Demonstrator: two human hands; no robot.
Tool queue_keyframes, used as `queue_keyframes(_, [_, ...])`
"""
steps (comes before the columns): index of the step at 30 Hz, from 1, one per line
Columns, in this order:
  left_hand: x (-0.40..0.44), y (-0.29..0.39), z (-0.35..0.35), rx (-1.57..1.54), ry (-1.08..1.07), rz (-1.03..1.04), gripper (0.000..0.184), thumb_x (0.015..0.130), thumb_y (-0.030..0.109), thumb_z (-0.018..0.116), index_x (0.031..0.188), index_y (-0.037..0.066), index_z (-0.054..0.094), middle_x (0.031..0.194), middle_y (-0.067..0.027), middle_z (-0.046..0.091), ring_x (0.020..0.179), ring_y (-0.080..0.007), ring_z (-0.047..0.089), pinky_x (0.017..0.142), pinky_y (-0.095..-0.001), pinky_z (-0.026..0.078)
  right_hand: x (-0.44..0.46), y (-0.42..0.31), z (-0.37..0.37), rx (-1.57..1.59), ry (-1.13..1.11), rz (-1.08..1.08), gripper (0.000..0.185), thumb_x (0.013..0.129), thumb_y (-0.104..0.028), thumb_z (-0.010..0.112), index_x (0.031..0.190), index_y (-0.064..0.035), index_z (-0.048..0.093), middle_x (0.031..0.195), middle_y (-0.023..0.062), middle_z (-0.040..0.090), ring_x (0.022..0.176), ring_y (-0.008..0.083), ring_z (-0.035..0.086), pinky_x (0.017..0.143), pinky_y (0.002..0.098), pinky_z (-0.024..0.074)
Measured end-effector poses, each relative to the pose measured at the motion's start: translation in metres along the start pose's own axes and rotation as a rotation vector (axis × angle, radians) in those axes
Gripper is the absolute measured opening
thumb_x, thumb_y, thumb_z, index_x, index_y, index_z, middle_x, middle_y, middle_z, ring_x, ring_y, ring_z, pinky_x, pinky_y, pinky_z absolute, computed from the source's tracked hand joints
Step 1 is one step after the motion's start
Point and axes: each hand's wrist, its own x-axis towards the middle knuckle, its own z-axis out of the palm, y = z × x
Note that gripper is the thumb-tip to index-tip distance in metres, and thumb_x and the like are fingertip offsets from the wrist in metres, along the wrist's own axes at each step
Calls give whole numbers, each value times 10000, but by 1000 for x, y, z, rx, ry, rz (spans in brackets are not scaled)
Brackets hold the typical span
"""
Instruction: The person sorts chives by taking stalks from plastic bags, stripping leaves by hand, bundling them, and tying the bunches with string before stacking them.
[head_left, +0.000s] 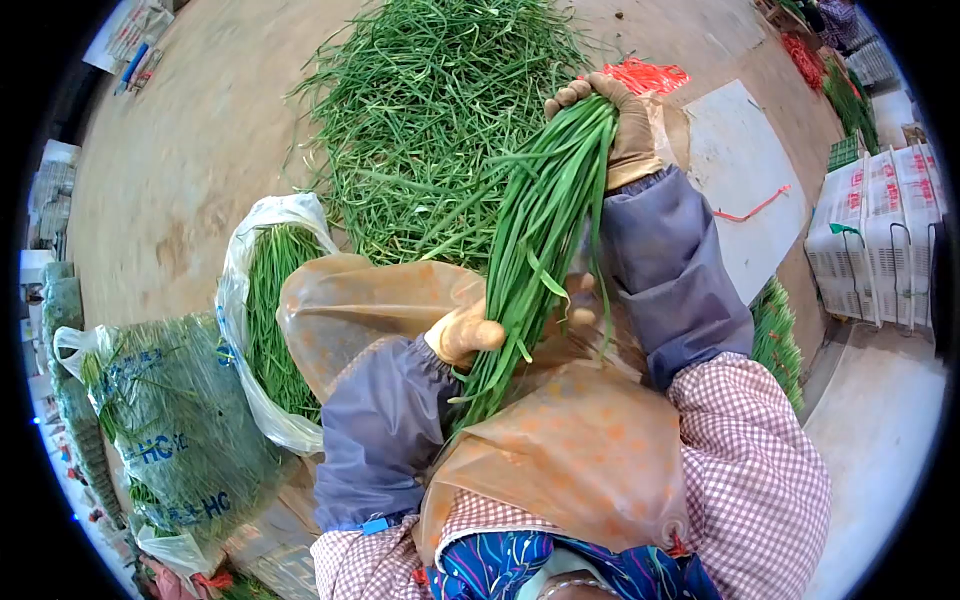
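Long flat green leaves form a bunch of chives (545, 215), held slantwise across my lap. My right hand (625, 125), in a brown glove, is closed around its upper end. Lower down, my left hand (467, 337), also gloved, wraps the bunch from the left. Its thumb lies on the near side and its fingertips show past the right edge of the leaves. A translucent orange-spotted apron (560, 440) covers my lap beneath the bunch. In front of me spreads a large loose heap of chives (420, 130) on the floor.
To my left stand an open plastic bag (235, 290) of chives and a filled printed bag (190, 420). Red ties (645, 75) lie by a pale board (745, 180). White crates (875, 235) are stacked at right, with more chives (775, 340) beside my right arm.
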Motion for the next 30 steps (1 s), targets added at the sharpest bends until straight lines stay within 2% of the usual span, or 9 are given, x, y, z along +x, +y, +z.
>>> queue_keyframes(4, [3, -17, -1, -10, -142, 30, 857, 753, 284, 774, 1474, 135, 335, 1547, -136, 267, 1329, -317, 414, 1103, -525, 310, -1, 4, 0, 15, -42, -7, 99, 844, -138, 615, 776, -77, 577, 735, 51, 607, 722, 238, 616, 806, 466, 552])
queue_keyframes(12, [-3, -17, 14, 466, 309, -73, 749, 691, 216, 803, 1313, 27, 432, 1323, -187, 506, 1230, -343, 506, 1040, -484, 384, -3, 11, -1, 59, -82, 25, 119, 872, -139, 603, 784, -61, 580, 746, 55, 612, 738, 235, 623, 822, 447, 548])
queue_keyframes(15, [3, -24, 29, 43, 194, -51, 690, 704, 178, 782, 1287, 24, 446, 1213, -161, 561, 1156, -325, 554, 1038, -468, 395, -3, 11, -2, 86, -81, 42, 128, 874, -138, 601, 777, -58, 576, 742, 58, 612, 735, 237, 623, 817, 451, 549])
queue_keyframes(18, [-2, -22, 11, 144, -8, -100, 491, 734, 201, 758, 1144, 20, 557, 1041, -136, 636, 1001, -272, 604, 918, -417, 458, -3, 13, 1, 102, -2, 32, 94, 850, -128, 601, 775, -81, 567, 715, 47, 609, 684, 244, 619, 754, 467, 560])
queue_keyframes(19, [-6, -21, 31, 65, 189, -48, 424, 700, 175, 765, 1053, 13, 595, 909, -117, 651, 863, -242, 636, 825, -374, 496, -4, 13, 2, 109, -4, 24, 97, 852, -131, 598, 775, -82, 566, 716, 47, 608, 684, 245, 618, 754, 469, 559])
queue_keyframes(21, [-16, -14, 21, 209, 170, -171, 411, 685, 172, 766, 1018, 9, 591, 907, -111, 638, 752, -223, 638, 728, -338, 518, -5, 12, 1, 118, -43, 34, 125, 869, -142, 593, 771, -67, 572, 730, 57, 612, 712, 244, 621, 793, 458, 549])
queue_keyframes(23, [-26, -8, 25, 203, 218, -163, 361, 687, 144, 761, 960, 11, 566, 818, -60, 577, 585, -148, 544, 534, -274, 430, -3, 11, -7, 122, -119, 74, 178, 896, -158, 591, 765, -38, 586, 755, 76, 621, 769, 241, 629, 874, 434, 531])
queue_keyframes(27, [-50, 23, 66, 177, 546, -159, 249, 810, 169, 701, 941, 21, 549, 696, -37, 520, 476, -100, 412, 445, -243, 294, -12, 30, -1, 154, -121, 120, 186, 914, -207, 587, 839, -39, 609, 807, 90, 647, 822, 266, 638, 898, 441, 524])
queue_keyframes(30, [-93, 47, 82, 323, 657, -135, 306, 826, 195, 703, 1022, 18, 550, 671, -17, 471, 476, -88, 370, 447, -246, 278, -13, 40, 0, -44, -190, 253, 366, 918, -347, 623, 1077, -18, 616, 938, 124, 671, 908, 300, 643, 873, 453, 534])
